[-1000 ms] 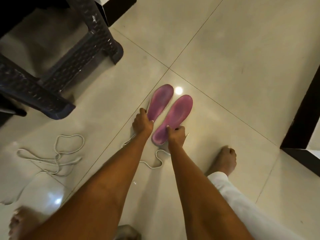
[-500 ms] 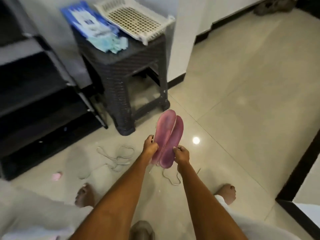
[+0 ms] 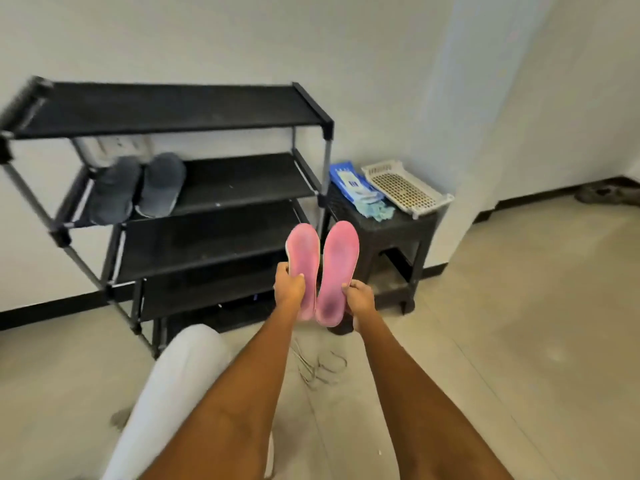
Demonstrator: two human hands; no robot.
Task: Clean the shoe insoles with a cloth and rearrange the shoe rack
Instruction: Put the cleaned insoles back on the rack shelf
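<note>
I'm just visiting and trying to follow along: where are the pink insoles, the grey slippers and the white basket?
left insole (image 3: 304, 261), head view, middle of its pink face.
right insole (image 3: 337, 268), head view, middle of its pink face.
grey slippers (image 3: 161, 185), head view, top of the right-hand slipper.
white basket (image 3: 403, 188), head view, its perforated bottom.

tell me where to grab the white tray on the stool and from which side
Take the tray by its near long rim, coming from the front right. It lies flat and tilted across the stool, its front corner overhanging the edge, and that side is free; the blue packet crowds its left.
</note>
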